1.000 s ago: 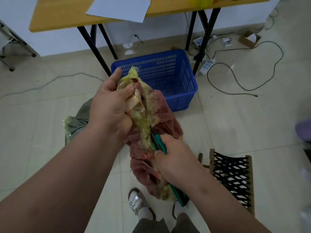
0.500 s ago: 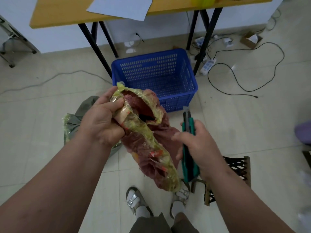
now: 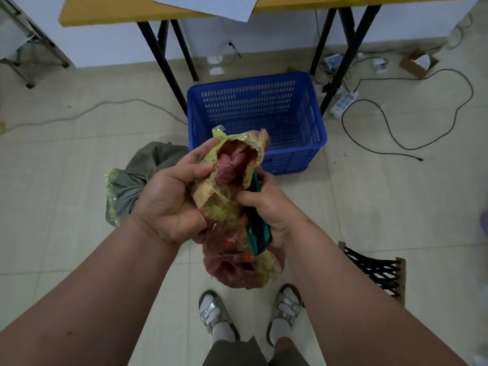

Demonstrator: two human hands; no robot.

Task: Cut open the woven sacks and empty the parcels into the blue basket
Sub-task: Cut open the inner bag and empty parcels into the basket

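Observation:
I hold a dark red woven sack [image 3: 232,262] wrapped in yellow-green tape at waist height. Its top is cut open and gapes. My left hand [image 3: 171,196] grips the left edge of the opening. My right hand [image 3: 266,207] holds a green utility knife [image 3: 257,231] against the sack's right side, fingers also pinching the sack. The blue basket [image 3: 314,122] stands on the floor just beyond the sack and looks empty. A grey sack [image 3: 134,180] with yellow-green tape lies on the floor to the left.
A yellow-topped table [image 3: 111,11] with black legs [image 3: 163,62] stands over the basket's far side, a white sheet [image 3: 211,6] on it. Cables and a power strip [image 3: 343,101] lie at the right. A black mesh stool [image 3: 375,270] sits by my right foot.
My right hand with the knife came back from the right and pressed against the sack's side. The sack's opening has tilted up toward the basket.

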